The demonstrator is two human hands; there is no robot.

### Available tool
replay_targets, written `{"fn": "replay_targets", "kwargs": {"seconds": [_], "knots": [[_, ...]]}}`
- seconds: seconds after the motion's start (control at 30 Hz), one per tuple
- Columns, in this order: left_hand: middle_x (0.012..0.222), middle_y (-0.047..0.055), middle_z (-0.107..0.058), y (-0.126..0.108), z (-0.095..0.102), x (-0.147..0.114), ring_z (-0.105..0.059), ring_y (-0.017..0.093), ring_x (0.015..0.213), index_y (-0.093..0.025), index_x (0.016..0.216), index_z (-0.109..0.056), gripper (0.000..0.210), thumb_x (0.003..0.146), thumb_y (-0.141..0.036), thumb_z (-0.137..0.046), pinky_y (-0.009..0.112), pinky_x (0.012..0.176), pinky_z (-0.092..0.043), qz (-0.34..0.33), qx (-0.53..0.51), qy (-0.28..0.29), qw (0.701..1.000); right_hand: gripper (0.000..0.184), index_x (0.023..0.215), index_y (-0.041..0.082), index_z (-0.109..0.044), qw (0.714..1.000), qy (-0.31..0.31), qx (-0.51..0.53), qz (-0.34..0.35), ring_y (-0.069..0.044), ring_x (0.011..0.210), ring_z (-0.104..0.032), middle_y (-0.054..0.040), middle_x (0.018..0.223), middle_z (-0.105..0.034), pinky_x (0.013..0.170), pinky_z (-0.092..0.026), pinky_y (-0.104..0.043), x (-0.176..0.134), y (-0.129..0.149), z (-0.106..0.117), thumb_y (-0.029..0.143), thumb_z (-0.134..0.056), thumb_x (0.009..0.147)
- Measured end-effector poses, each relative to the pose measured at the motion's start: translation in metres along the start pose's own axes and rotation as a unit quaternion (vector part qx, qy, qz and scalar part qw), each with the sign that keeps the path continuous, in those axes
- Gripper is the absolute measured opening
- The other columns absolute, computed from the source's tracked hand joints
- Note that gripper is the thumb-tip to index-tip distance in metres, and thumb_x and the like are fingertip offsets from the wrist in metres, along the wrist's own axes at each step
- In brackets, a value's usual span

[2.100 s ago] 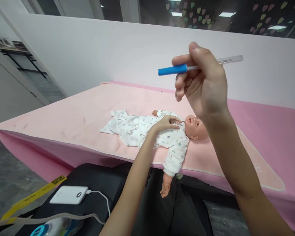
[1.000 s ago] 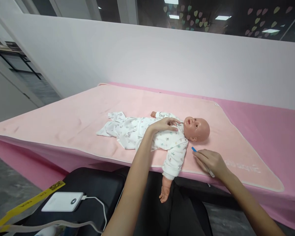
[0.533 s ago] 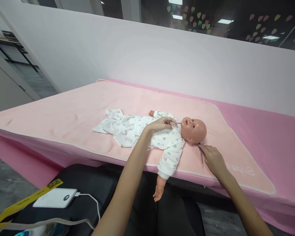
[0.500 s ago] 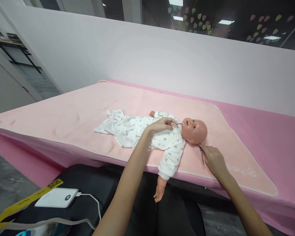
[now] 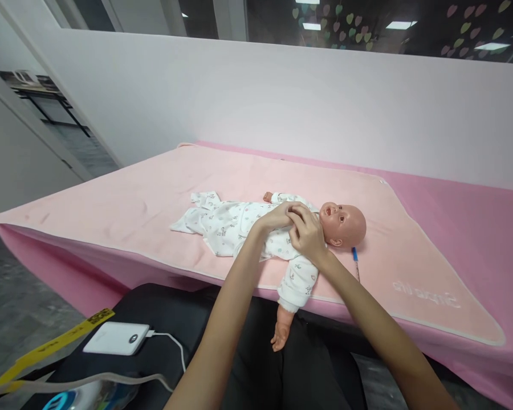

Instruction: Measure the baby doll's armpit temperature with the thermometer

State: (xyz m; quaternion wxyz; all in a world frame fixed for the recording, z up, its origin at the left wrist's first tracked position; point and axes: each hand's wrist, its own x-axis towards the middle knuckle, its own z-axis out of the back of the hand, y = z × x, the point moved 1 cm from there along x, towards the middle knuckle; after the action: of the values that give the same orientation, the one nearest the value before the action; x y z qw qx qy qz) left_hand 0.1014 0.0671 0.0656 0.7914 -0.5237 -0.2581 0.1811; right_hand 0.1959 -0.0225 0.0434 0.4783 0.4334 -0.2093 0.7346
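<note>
Centrally, over the doll's chest, both hands are held close together near the collar of a white patterned outfit [image 5: 226,225]. The left hand [image 5: 277,217] is laid across the upper body from below, its fingers bent toward the neck. By the right hand [image 5: 310,236] the chest is covered farther up, with curled fingers set against those of the left. Both grips look narrow, but whether any cloth or other item is pinched between the fingertips cannot be told, since the contact is hidden.

The doll [image 5: 348,225] is laid on its back on a pale pink mat [image 5: 128,199], its head pointed to the right of the view. Its near arm is hung over the table edge above dark trousers [image 5: 260,364]; the far arm is stretched out on the mat. Just beside the head, a blue-ended stick [image 5: 355,254] is seen lying on the mat, its clear end reaching toward the right forearm.

At lower left, a white device [image 5: 116,338] is placed on a black seat [image 5: 166,307], with a white cable [image 5: 173,340] plugged in. Near it, a yellow strap [image 5: 55,344] and a partly visible bottle [image 5: 89,396] are seen.
</note>
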Motion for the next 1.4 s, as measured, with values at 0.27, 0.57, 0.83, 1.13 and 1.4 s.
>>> {"fn": "replay_targets", "kwargs": {"seconds": [0.27, 0.57, 0.83, 1.13, 1.4], "knots": [[0.075, 0.001, -0.057, 0.001, -0.002, -0.002, -0.053, 0.01, 0.07, -0.01, 0.089, -0.06, 0.038, 0.053, -0.005, -0.05, 0.02, 0.064, -0.041, -0.003, -0.084, -0.015, 0.996, 0.029, 0.1, 0.018, -0.059, 0.995, -0.045, 0.063, -0.068, -0.022, 0.107, -0.054, -0.0122, 0.111, -0.057, 0.092, -0.047, -0.037, -0.011, -0.014, -0.01, 0.011, -0.041, 0.078], [0.07, -0.001, -0.058, 0.006, -0.003, -0.003, -0.054, 0.008, 0.066, -0.011, 0.089, -0.061, 0.034, 0.056, -0.007, -0.058, 0.018, 0.063, -0.039, 0.027, -0.099, -0.062, 0.993, 0.036, 0.1, 0.019, -0.059, 0.992, -0.045, 0.063, -0.097, -0.022, 0.106, -0.054, -0.0108, 0.11, -0.056, 0.09, -0.048, -0.039, -0.013, -0.011, -0.013, 0.006, -0.04, 0.073], [0.07, -0.003, -0.059, 0.003, -0.003, -0.003, -0.056, 0.008, 0.069, -0.011, 0.086, -0.06, 0.03, 0.056, -0.007, -0.059, 0.019, 0.067, -0.041, 0.013, -0.103, -0.067, 0.992, 0.035, 0.099, 0.018, -0.059, 0.99, -0.04, 0.097, -0.09, -0.02, 0.106, -0.053, -0.011, 0.109, -0.057, 0.092, -0.047, -0.035, -0.011, -0.012, -0.013, 0.004, -0.039, 0.073], [0.076, -0.001, -0.06, -0.003, -0.005, -0.004, -0.057, 0.01, 0.074, -0.012, 0.084, -0.058, 0.031, 0.053, -0.011, -0.06, 0.025, 0.073, -0.046, 0.021, -0.062, -0.09, 0.994, 0.038, 0.097, 0.018, -0.059, 0.989, -0.023, 0.101, -0.103, -0.02, 0.107, -0.052, -0.0098, 0.11, -0.058, 0.093, -0.045, -0.035, -0.009, -0.013, -0.017, 0.003, -0.038, 0.07], [0.078, 0.0, -0.064, -0.002, -0.004, -0.004, -0.059, 0.014, 0.08, -0.012, 0.085, -0.06, 0.032, 0.053, -0.011, -0.057, 0.029, 0.078, -0.047, 0.014, -0.047, -0.102, 0.994, 0.041, 0.1, 0.018, -0.059, 0.988, -0.066, 0.113, -0.079, -0.019, 0.102, -0.053, -0.0085, 0.106, -0.059, 0.089, -0.047, -0.035, -0.01, -0.013, -0.019, 0.002, -0.037, 0.069]]}}
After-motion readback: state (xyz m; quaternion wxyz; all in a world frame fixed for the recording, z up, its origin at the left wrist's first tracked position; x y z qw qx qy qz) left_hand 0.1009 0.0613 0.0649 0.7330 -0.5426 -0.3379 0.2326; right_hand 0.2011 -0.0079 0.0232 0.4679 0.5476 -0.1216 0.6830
